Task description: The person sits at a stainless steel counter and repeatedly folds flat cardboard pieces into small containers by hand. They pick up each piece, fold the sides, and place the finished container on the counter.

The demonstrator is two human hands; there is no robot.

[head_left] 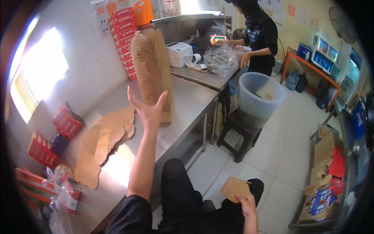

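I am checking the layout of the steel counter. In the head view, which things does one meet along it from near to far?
Plastic bags → flat cardboard blanks → left hand → upright blank stack → white printer → clear bag.

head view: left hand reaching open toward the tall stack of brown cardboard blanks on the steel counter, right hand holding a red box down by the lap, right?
Not quite. The head view shows the right hand holding a folded brown cardboard piece, not a red box. The rest stands: the left hand is open, reaching toward the tall stack of brown cardboard blanks on the steel counter.
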